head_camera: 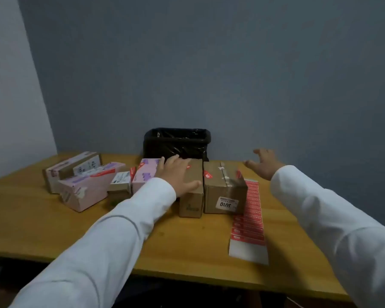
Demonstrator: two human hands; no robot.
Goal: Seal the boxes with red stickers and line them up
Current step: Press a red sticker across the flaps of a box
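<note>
Head view is showing my left hand (177, 174) lying spread and flat across the narrow brown box (192, 192), pressing on its top beside the pink box (146, 175). My right hand (263, 163) is hovering splayed, gripping nothing, near the table's (53, 230) far right edge. I am judging it best to slide the box flush against the taped box (223, 190) — palm flat, no tilting. The sticker sheet (248, 221) is lying partly tucked behind that box; sticker print is too blurred to read.

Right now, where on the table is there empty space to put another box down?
The widest bare patch of the table is the near left, in front of the pink box. There is also bare wood at the far right, beyond the red sticker sheet. The middle is crowded: boxes sit packed together before the black bin.
</note>
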